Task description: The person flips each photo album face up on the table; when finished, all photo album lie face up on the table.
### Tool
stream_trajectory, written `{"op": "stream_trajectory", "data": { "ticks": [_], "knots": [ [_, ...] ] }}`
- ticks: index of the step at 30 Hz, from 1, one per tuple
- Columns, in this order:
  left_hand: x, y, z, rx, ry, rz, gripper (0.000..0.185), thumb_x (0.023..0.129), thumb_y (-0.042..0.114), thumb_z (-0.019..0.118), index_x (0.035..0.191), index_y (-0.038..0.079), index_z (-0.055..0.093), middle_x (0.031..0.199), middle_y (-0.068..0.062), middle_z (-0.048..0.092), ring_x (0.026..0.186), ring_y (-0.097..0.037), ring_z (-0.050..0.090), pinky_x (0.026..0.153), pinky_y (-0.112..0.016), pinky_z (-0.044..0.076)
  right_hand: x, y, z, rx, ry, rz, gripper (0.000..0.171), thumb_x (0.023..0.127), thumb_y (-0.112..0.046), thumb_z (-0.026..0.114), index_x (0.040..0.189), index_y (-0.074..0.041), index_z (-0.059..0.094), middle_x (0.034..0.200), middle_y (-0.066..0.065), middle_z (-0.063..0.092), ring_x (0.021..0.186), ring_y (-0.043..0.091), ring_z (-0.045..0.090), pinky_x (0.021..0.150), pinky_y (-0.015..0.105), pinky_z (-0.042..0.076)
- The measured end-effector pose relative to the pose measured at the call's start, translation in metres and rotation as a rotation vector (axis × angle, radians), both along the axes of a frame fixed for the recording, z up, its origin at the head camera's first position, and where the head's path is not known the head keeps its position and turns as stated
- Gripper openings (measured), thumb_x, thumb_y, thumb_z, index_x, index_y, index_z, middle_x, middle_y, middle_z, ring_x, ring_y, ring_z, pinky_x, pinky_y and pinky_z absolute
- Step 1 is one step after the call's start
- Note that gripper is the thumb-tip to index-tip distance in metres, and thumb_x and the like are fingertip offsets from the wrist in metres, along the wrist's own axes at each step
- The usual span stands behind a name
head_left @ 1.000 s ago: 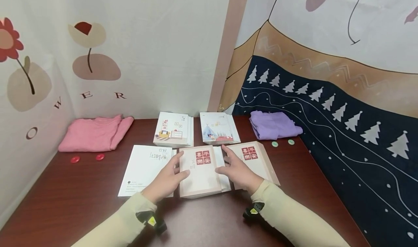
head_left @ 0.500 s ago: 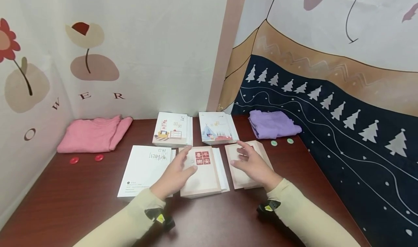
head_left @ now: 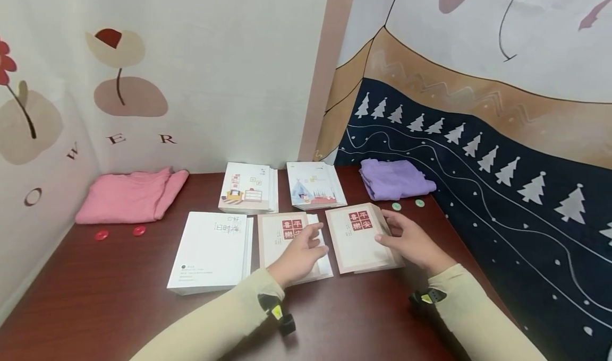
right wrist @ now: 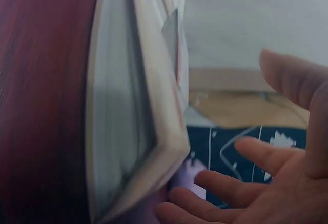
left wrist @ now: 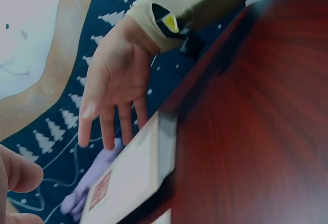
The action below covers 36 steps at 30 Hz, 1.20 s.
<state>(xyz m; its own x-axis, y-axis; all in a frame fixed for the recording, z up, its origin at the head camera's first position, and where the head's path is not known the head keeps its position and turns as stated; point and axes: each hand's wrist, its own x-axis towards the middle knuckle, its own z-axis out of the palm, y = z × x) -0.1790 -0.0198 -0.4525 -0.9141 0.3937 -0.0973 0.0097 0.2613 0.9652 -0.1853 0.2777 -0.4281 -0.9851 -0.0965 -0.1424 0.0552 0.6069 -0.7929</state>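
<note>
A cream book with red square characters [head_left: 351, 247] lies at the right of the front row. My right hand [head_left: 415, 243] is at its right edge; the right wrist view shows the thumb and fingers [right wrist: 246, 188] spread beside the book [right wrist: 164, 116], gripping nothing. A second cream book [head_left: 272, 252] lies in the middle of the row on a white one that sticks out at its right. Over its right part hovers my left hand [head_left: 298, 255], fingers loosely bent and holding nothing. A white book [head_left: 205, 260] lies at the row's left end.
Two illustrated book stacks [head_left: 246, 188] [head_left: 315, 186] stand behind the front row. A folded pink cloth [head_left: 129, 196] with two red buttons [head_left: 138, 231] lies at left. A folded purple cloth [head_left: 394, 179] with two green buttons [head_left: 396, 206] is at back right.
Both hands have moved right. The right hand left the middle stack and passed over to the right book's far edge. My left hand shifted from the middle stack's left side over its right part.
</note>
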Motion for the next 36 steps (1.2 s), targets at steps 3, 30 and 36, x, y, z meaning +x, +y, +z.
{"op": "stream_trajectory", "data": {
  "ticks": [3, 30, 36],
  "knots": [
    [-0.001, 0.015, -0.002, 0.015, -0.063, -0.006, 0.069, 0.100, 0.015, 0.063, 0.162, 0.000, 0.034, 0.162, -0.034, 0.035, 0.149, -0.049, 0.041, 0.121, -0.060, 0.035, 0.000, 0.008, -0.004, -0.001, -0.049, 0.045, 0.079, 0.097, -0.026, 0.078, 0.162, -0.007, 0.039, 0.160, 0.027, 0.045, 0.139, 0.049, 0.052, 0.108, 0.059, 0.052],
    [-0.010, 0.070, -0.007, 0.113, -0.184, 0.134, 0.094, 0.075, -0.013, 0.049, 0.164, -0.003, 0.021, 0.166, -0.031, 0.026, 0.140, -0.041, 0.038, 0.121, -0.053, 0.032, -0.004, 0.014, -0.020, 0.086, -0.112, 0.090, 0.064, 0.093, -0.013, 0.079, 0.153, -0.015, 0.057, 0.156, 0.027, 0.047, 0.127, 0.043, 0.057, 0.095, 0.048, 0.059],
    [-0.010, 0.072, -0.009, 0.151, -0.170, 0.142, 0.093, 0.074, -0.015, 0.050, 0.163, 0.000, 0.028, 0.165, -0.029, 0.030, 0.140, -0.040, 0.039, 0.121, -0.054, 0.031, -0.003, 0.016, -0.018, 0.069, -0.129, 0.063, 0.064, 0.094, -0.014, 0.078, 0.154, -0.015, 0.056, 0.155, 0.026, 0.048, 0.125, 0.042, 0.058, 0.093, 0.045, 0.060]
  ]
}}
